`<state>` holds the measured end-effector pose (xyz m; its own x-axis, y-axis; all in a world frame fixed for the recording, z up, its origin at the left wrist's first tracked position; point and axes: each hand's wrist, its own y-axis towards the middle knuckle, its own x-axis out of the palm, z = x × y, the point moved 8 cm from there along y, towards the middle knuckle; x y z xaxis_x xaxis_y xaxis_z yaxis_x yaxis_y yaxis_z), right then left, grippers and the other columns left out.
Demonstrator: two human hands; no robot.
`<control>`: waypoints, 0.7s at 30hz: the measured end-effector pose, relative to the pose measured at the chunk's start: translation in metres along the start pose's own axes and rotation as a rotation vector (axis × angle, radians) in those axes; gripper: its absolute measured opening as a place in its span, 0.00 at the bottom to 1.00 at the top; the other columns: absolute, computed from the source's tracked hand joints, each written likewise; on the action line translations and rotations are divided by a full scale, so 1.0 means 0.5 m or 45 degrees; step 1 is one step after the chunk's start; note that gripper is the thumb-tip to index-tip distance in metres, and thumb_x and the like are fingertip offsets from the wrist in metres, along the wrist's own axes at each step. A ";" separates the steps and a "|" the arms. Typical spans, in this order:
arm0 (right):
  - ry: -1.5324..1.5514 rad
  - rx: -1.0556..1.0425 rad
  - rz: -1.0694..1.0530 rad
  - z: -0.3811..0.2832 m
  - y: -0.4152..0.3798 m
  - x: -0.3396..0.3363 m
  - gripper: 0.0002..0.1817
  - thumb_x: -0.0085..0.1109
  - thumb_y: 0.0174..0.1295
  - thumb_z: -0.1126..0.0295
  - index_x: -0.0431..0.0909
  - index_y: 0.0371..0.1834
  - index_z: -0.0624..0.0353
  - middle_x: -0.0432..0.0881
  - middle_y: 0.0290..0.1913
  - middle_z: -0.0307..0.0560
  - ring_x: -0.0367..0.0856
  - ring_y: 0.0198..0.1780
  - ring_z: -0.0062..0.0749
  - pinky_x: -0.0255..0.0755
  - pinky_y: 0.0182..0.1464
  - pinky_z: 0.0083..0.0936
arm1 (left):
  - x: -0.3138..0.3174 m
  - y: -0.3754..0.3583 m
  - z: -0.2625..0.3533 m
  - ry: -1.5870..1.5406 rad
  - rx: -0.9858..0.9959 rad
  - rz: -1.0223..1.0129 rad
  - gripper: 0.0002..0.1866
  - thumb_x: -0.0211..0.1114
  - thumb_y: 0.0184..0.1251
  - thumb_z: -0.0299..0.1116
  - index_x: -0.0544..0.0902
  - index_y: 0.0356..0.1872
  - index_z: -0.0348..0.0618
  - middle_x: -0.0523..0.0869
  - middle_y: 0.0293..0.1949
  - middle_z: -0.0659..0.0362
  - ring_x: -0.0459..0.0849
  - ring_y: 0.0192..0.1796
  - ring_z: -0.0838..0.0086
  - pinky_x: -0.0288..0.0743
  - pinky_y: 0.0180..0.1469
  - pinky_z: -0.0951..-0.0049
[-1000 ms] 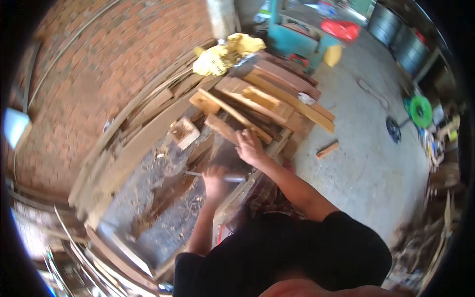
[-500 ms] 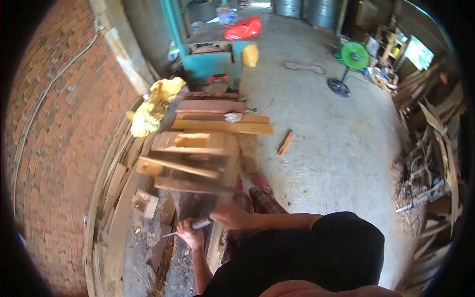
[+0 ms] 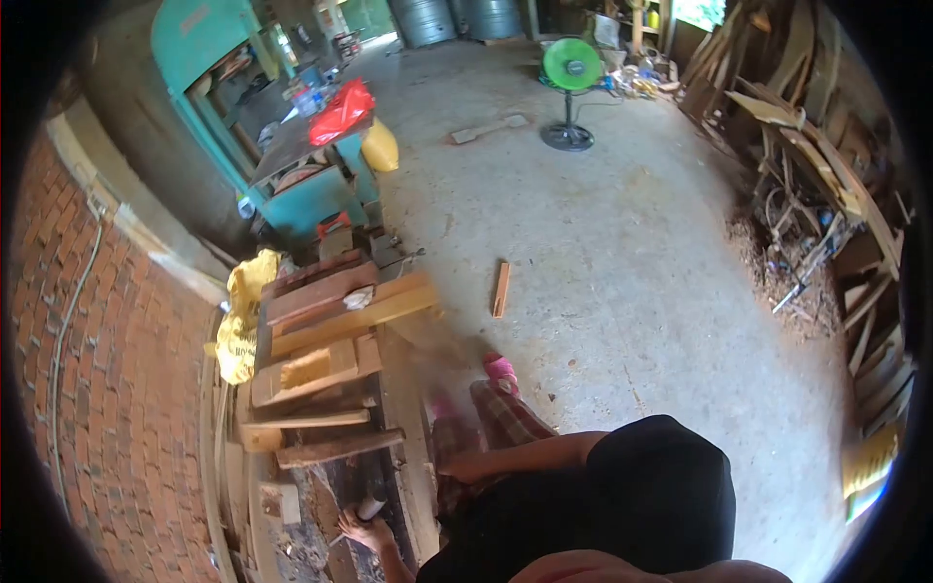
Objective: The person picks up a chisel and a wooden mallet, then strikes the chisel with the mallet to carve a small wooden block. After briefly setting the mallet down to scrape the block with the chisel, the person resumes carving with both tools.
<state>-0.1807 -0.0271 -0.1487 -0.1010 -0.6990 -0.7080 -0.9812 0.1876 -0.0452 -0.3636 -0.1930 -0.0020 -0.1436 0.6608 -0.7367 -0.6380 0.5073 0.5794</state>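
- Work in hand: I judge this to be hand-tool work on wood at the low bench (image 3: 408,486). It looks paused, since the head camera faces out across the room and the hands sit at the very bottom of the view.
- My left hand (image 3: 358,531) is curled round a hand tool (image 3: 369,508) with a pale handle. It is low over the littered bench top, just below the stacked planks (image 3: 330,325). The working end is too small and blurred for me to name.
- My right hand (image 3: 455,470) lies at the near edge of the bench, close to my knee. I cannot tell whether its fingers are spread or pressed on anything.
- Next move, as I judge it: bring the view back down onto the bench before the tool meets wood. The right hand must find the piece and steady it clear of the tool's path.
- Surface: the bench is crowded with boards, short blocks and shavings. A yellow cloth (image 3: 236,325) is bunched at its far side against the brick wall (image 3: 107,389).
- Room:
  - A teal machine (image 3: 301,194) stands beyond the bench, with a red bag (image 3: 342,112) lying on it.
  - The concrete floor (image 3: 632,291) is open, with one wood offcut (image 3: 500,289) near the bench.
  - A green fan (image 3: 571,64) stands well apart at the far end.
  - Scrap timber (image 3: 826,223) is heaped along the right side.
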 end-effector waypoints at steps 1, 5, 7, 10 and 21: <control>-0.002 -0.008 0.019 0.002 -0.001 -0.009 0.14 0.55 0.56 0.70 0.77 0.45 0.64 0.82 0.46 0.63 0.82 0.48 0.58 0.75 0.47 0.49 | 0.002 0.000 0.001 0.021 -0.006 -0.009 0.13 0.69 0.46 0.31 0.77 0.33 0.43 0.79 0.34 0.52 0.76 0.42 0.51 0.68 0.48 0.49; 0.203 0.035 -0.250 -0.028 0.011 -0.058 0.13 0.57 0.55 0.70 0.79 0.41 0.65 0.82 0.44 0.62 0.81 0.46 0.57 0.73 0.46 0.48 | 0.017 -0.006 -0.027 0.056 0.087 -0.033 0.13 0.70 0.48 0.31 0.77 0.33 0.42 0.78 0.34 0.51 0.77 0.42 0.50 0.69 0.46 0.49; 0.332 -0.436 -0.504 -0.104 -0.017 -0.063 0.13 0.58 0.54 0.69 0.79 0.40 0.63 0.82 0.41 0.60 0.81 0.44 0.55 0.72 0.45 0.47 | 0.008 -0.009 -0.012 0.075 0.248 0.114 0.12 0.68 0.51 0.31 0.76 0.34 0.40 0.79 0.35 0.50 0.78 0.43 0.48 0.70 0.47 0.49; 0.428 -0.354 -0.094 -0.095 -0.068 -0.107 0.13 0.59 0.55 0.67 0.79 0.41 0.62 0.81 0.39 0.60 0.81 0.43 0.55 0.72 0.47 0.46 | 0.079 0.019 0.045 -0.013 0.309 0.050 0.13 0.68 0.51 0.32 0.76 0.35 0.40 0.79 0.36 0.50 0.78 0.44 0.48 0.70 0.48 0.48; 0.193 0.523 0.283 0.160 -0.220 -0.118 0.15 0.52 0.60 0.63 0.79 0.46 0.56 0.83 0.44 0.59 0.83 0.48 0.55 0.76 0.49 0.51 | 0.146 0.056 0.071 -0.051 0.311 -0.118 0.16 0.68 0.51 0.33 0.77 0.40 0.38 0.80 0.42 0.47 0.78 0.48 0.45 0.70 0.52 0.46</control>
<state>-0.0538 0.0487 -0.1586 -0.3534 -0.6981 -0.6227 -0.7905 0.5788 -0.2004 -0.3651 -0.1106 -0.0270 -0.0600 0.6240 -0.7791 -0.4450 0.6820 0.5804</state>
